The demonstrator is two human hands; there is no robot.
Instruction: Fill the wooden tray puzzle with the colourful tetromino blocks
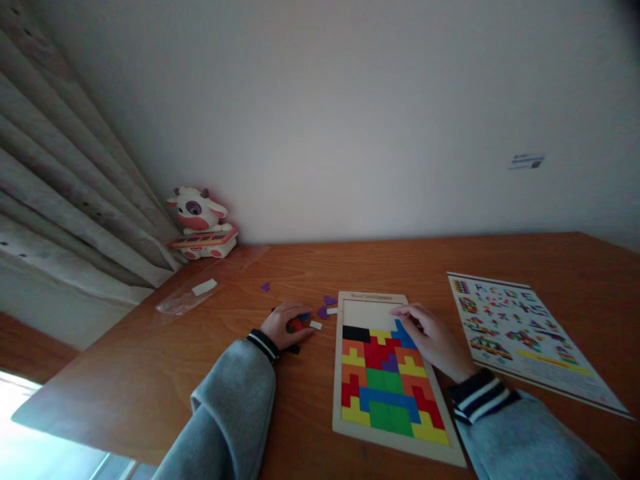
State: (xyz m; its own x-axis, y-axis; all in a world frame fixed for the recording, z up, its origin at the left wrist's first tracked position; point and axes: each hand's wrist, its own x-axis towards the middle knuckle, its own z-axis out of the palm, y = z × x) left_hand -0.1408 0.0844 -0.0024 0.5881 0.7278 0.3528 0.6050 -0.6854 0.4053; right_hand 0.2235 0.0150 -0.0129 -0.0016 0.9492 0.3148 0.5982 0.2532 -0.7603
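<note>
A pale wooden puzzle board lies flat, its lower part filled with coloured block pieces and its top strip showing bare wood. My right hand is over the board's upper right side, thumb and forefinger pinched at the tip of a blue puzzle piece. Left of the board, my left hand curls round a small cluster of loose pieces. Between its thumb and fingers show a red piece and a bit of blue; dark pieces stick out beneath the hand. The palm side is hidden.
Purple pieces and small white pieces lie between the left hand and board. Another purple piece sits farther back. A printed sheet is at right, a clear plastic bag and a cow toy at left by the wall.
</note>
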